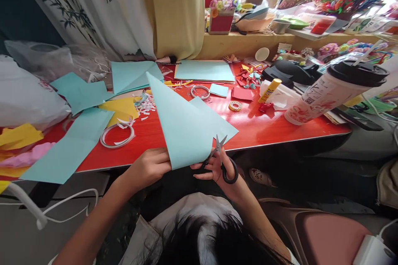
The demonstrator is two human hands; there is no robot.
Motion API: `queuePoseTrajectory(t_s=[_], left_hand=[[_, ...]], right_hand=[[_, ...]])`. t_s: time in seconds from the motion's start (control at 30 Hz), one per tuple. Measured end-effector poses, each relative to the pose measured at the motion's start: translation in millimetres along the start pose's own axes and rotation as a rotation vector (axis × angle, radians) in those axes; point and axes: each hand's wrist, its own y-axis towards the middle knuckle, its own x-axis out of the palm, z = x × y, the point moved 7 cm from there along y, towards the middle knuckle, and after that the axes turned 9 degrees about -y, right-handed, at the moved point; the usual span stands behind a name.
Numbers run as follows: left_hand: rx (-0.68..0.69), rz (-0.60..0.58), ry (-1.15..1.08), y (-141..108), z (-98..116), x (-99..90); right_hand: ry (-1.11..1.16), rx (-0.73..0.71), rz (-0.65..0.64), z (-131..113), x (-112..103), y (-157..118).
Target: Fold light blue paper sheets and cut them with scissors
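Note:
A large light blue paper sheet [186, 128], folded with pointed corners, is held over the front edge of the red table. My left hand [152, 167] grips its lower left edge, with the fingertips hidden behind the paper. In my right hand [222, 167] are black-handled scissors [218, 145], thumb and fingers in the loops. Their blades are apart and point up at a small notch in the sheet's lower right edge.
On the red table [149, 132] lie a tape roll [117, 135], paper shreds [146, 105], yellow paper [120, 109], more blue sheets [205, 70] and a glue stick [270, 91]. A lidded cup [329, 87] stands at the right. A pink chair [329, 236] is at the lower right.

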Motion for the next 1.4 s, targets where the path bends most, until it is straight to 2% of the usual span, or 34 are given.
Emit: queuePoseTrajectory(t_s=[0.1, 0.27, 0.4, 0.47, 0.53, 0.6, 0.67, 0.77, 0.87, 1.0, 1.03, 1.17, 1.3, 1.4], left_hand=[[0.095, -0.049, -0.020, 1, 4, 3.1], [0.190, -0.029, -0.046, 2, 10, -5.3], [0.160, -0.063, 0.004, -1, 5, -5.9], [0.044, -0.064, -0.028, -3, -4, -5.2], [-0.159, -0.039, -0.161, -5, -18, -4.0], [-0.414, 0.052, -0.362, -9, -36, -2.8], [-0.662, 0.192, -0.556, -13, -53, -0.4], [-0.910, 0.327, -0.724, -14, -71, 8.2], [-0.992, 0.401, -0.843, -10, -82, 16.0], [-1.083, 0.574, -0.992, -13, -92, 18.8], [-1.129, 0.568, -1.037, -14, -93, 22.2], [-1.292, 0.408, -1.202, -17, -87, 39.0], [-1.277, 0.408, -1.194, -9, -91, 36.3], [-1.255, 0.304, -1.172, 3, -94, 35.0]], right_hand=[[0.018, 0.053, 0.011, 3, -5, 0], [0.104, 0.067, 0.015, 2, -12, 4], [0.283, 0.021, -0.014, -4, -15, 12], [0.315, -0.020, 0.006, -8, -20, 15], [0.291, -0.055, 0.013, -13, -23, 14], [0.211, -0.064, 0.004, -17, -22, 12], [0.075, -0.075, 0.028, -20, -20, 9], [-0.236, -0.107, 0.123, -24, -18, 6], [-0.472, -0.120, 0.155, -26, -11, 7], [-0.535, -0.095, 0.174, -24, -8, 10], [-0.540, -0.091, 0.194, -24, -9, 10], [-0.560, -0.106, 0.251, -24, -10, 10], [-0.579, -0.115, 0.255, -25, -8, 12], [-0.567, -0.100, 0.247, -25, -9, 15]])
